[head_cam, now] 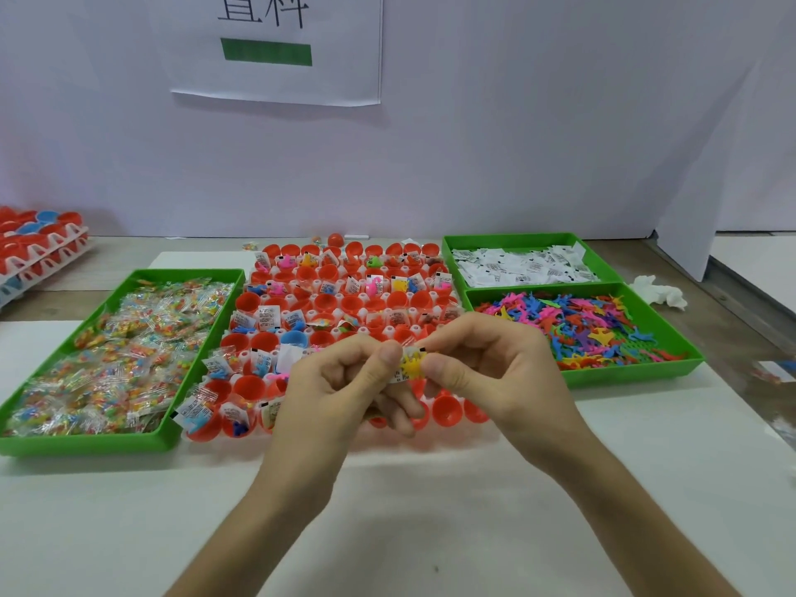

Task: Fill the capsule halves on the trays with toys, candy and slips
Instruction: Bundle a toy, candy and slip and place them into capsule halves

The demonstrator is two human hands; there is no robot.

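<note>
Right now both my hands are on 1 small bundle. My left hand [340,381] pinches it between thumb and forefinger, and my right hand [486,368] pinches the opposite edge the same way, the other fingers curled under. The bundle is a yellow toy [412,364] pressed against a white printed slip [399,376]. I hold it just above the near rows of the red capsule halves [448,409], though I cannot tell whether it touches any of them.

I judge this to be the pairing step: toy and slip gathered together before they go into a half. The halves under my right hand look bare, so the next move calls for lowering the bundle into 1 of those and letting go with both pinches. The slip needs tucking in so it does not spring back out.

After that, a reach left to the green candy tray [129,445] for a packet. The slip tray [530,240] and toy tray [624,374] sit to my right. Many middle halves look unfilled — I'd say the job is only partway.
</note>
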